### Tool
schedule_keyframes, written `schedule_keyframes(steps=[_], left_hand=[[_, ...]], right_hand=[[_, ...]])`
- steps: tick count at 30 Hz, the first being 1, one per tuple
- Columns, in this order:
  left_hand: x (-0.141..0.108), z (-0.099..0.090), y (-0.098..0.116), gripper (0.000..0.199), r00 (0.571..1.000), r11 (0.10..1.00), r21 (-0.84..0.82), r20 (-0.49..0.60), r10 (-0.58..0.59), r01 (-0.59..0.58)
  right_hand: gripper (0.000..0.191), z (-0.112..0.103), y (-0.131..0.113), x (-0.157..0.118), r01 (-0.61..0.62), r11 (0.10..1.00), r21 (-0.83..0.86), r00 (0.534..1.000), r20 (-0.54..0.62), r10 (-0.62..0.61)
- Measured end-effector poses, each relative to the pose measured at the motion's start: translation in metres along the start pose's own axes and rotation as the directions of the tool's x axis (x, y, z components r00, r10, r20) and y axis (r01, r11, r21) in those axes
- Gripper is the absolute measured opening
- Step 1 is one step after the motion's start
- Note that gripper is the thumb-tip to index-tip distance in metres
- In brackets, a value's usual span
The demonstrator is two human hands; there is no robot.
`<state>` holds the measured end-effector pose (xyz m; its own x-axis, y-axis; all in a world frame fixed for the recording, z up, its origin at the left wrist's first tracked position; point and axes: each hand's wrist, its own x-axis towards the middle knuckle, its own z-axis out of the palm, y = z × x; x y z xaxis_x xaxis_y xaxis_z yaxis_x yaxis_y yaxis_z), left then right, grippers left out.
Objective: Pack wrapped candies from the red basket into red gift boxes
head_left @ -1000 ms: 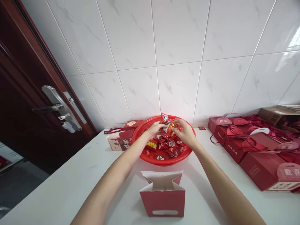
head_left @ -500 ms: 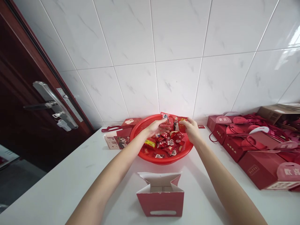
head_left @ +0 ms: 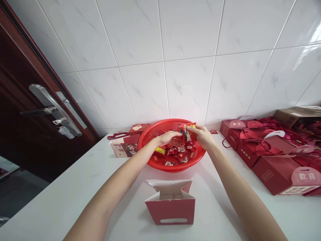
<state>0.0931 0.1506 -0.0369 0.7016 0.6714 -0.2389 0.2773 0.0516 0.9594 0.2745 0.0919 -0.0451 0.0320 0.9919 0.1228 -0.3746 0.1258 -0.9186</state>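
My left hand is over the red plastic basket, its thumb and fingers closed around a red candy packet that is mostly covered. Pinched in my right hand, at the basket's back right, is a red snack packet with dark and yellow print. The two hands nearly meet. Below them, several red wrapped candies and a yellow-labelled one lie in the basket. In front of it, a red paper gift box stands with its top open.
Red gift boxes with ribbons crowd the right side of the white counter. A printed box and a smaller red box stand left of the basket. Behind is a tiled wall; a dark door is at left.
Both hands have come lower over the basket and closer together. The packet at my left hand has dropped from upright view, and the right hand's packet has tilted. The view has shifted slightly.
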Motion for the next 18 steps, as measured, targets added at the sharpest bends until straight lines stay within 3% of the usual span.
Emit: schedule_keyframes(steps=[4, 8, 14, 18], left_hand=[[0.003, 0.001, -0.005, 0.028, 1.0, 0.994, 0.108, 0.025, 0.001, -0.004], [0.01, 0.003, -0.017, 0.026, 1.0, 0.945, 0.327, 0.003, 0.018, -0.018], [0.017, 0.013, -0.03, 0.049, 0.995, 0.791, 0.604, 0.031, 0.095, -0.094], [0.019, 0.017, -0.03, 0.071, 0.991, 0.641, 0.758, 0.133, 0.027, -0.119]], right_hand=[[0.035, -0.001, 0.001, 0.0, 0.002, 1.0, 0.007, 1.0, -0.013, -0.002], [0.034, -0.003, 0.003, 0.004, 0.039, 0.998, 0.045, 0.995, -0.099, -0.035], [0.034, -0.003, 0.003, 0.005, 0.059, 0.993, 0.1, 0.992, -0.118, -0.047], [0.033, -0.002, 0.003, 0.003, 0.053, 0.992, 0.114, 0.994, -0.098, -0.042]])
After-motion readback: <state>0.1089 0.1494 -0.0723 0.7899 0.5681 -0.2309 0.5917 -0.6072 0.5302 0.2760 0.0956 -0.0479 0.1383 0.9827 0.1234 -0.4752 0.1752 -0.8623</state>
